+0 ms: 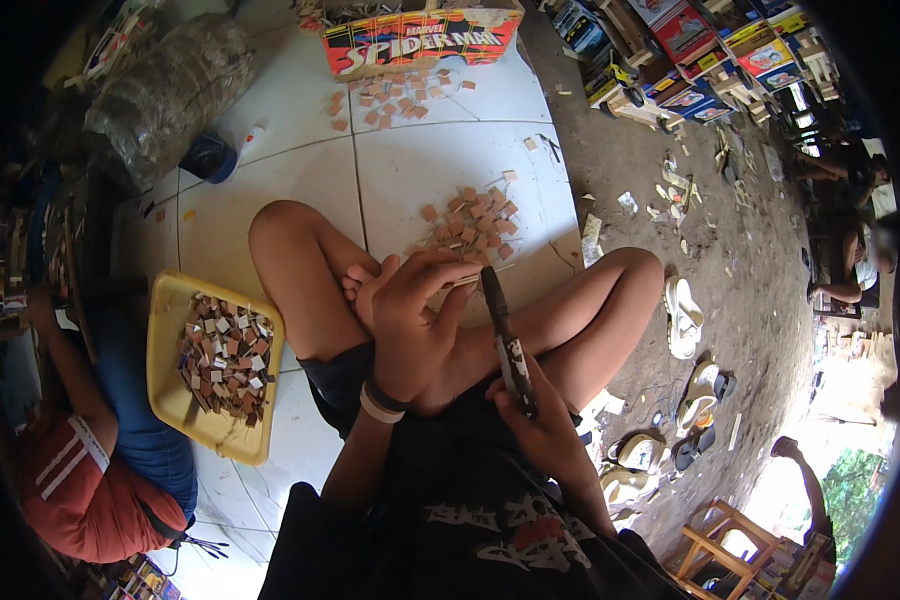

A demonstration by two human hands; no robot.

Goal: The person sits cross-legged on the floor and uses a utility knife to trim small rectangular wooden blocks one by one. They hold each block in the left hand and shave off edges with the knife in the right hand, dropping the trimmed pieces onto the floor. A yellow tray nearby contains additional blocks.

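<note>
My left hand (pixel 408 322) is raised in front of my crossed legs, thumb and fingertips pinched on a small thin pale stick (pixel 462 280). My right hand (pixel 542 425) is closed around the lower part of a long dark tool (pixel 511 350); its grip is patched with worn white, and its kind is unclear. The tool's upper end is close beside the stick; whether they touch is unclear. Just beyond my hands, a pile of small brown square pieces (pixel 478 218) lies on the white tiles. A yellow tray (pixel 160 372) of brown and white squares stands to my left.
More squares (pixel 395 98) lie before a red printed box (pixel 420 45). A dark blue cup (pixel 210 158) and a clear plastic bundle (pixel 175 95) are far left. A person in a red shirt (pixel 90 495) sits at left. Sandals (pixel 682 318) lie on the dirt floor at right.
</note>
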